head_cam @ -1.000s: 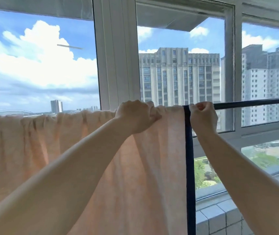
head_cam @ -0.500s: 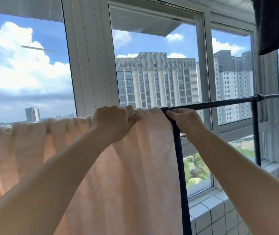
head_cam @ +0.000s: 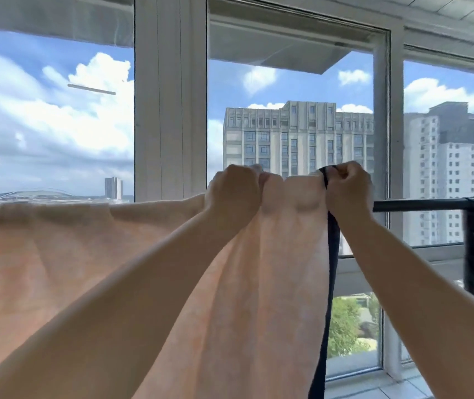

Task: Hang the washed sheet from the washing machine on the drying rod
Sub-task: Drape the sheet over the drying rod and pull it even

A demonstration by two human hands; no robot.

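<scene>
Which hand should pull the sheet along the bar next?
Probably the right hand: it grips the sheet's dark edge, right beside the bare rod. The left hand grips farther in.

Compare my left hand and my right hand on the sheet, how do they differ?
The left hand grips the peach body of the sheet; the right hand pinches the dark edge band. The left hand is farther along the draped part, while the right hand is at the sheet's end, beside the bare rod. Both are fisted and lift the fabric above rod level.
</scene>
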